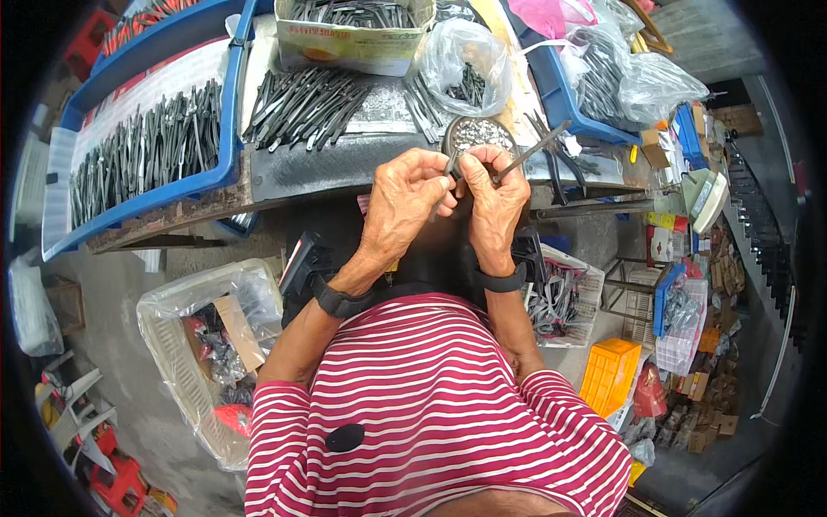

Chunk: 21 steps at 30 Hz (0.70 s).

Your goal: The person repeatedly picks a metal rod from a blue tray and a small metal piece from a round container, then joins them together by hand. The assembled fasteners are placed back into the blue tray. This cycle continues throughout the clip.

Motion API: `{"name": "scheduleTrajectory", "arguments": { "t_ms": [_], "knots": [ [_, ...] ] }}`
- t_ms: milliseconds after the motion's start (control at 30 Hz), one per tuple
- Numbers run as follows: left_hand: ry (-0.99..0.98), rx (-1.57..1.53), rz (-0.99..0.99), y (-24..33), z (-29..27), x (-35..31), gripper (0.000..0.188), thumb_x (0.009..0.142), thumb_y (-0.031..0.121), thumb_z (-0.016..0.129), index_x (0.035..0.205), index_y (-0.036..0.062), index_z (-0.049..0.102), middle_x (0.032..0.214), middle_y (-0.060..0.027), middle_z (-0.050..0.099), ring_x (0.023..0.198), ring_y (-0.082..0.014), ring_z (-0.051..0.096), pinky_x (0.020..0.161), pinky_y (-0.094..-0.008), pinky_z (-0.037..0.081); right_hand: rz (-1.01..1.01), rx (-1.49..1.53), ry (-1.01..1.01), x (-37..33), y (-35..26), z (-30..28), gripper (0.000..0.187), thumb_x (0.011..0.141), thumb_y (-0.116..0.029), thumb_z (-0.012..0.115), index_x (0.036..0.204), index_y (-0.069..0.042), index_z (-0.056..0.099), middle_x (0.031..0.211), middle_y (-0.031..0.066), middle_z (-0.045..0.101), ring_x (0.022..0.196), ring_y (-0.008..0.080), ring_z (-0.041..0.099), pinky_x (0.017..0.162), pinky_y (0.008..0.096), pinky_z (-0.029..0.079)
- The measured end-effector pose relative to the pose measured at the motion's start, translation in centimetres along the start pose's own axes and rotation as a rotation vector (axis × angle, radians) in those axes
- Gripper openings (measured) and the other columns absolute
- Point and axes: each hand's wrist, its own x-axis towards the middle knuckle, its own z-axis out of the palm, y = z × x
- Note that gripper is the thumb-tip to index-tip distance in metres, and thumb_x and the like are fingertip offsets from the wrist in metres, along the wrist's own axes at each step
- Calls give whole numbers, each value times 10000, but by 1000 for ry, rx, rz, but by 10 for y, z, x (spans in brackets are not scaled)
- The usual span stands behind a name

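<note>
My left hand and my right hand meet above the front edge of the workbench, both closed in a pinch. A long thin dark strip is held in my right hand, its end sticking out up and to the right. Between the fingertips of my left hand is a small dark slender piece, partly hidden by the fingers. Just beyond my hands stands a round dish of small shiny metal bits. A heap of black strips lies to the left, beside a few more strips.
At left a blue tray holds many black strips. A carton and a clear plastic bag sit at the back. Dark-handled pliers lie right of the dish. Below stand a lined crate and an orange crate.
</note>
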Motion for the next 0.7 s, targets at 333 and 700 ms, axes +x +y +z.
{"name": "scheduleTrajectory", "arguments": {
  "t_ms": [333, 700],
  "knots": [
    [63, 56, 74, -5, 3, 0, 128, 813, -35, 541, 938, -58, 552, 769, -82, 615, 640, -105, 597, 568, -227, 514, 40, 12, 27, -1, 2, 2, 88, 823, -75, 632, 823, -4, 581, 662, 8, 552, 524, 76, 492, 486, 197, 383],
    [112, 95, 112, -7, 6, 0, 107, 807, -48, 528, 911, -58, 550, 737, -86, 617, 625, -105, 602, 540, -227, 513, 88, 133, 39, -5, 0, 7, 85, 817, -70, 641, 811, -12, 580, 636, 3, 542, 516, 71, 480, 481, 196, 380]
  ]
}}
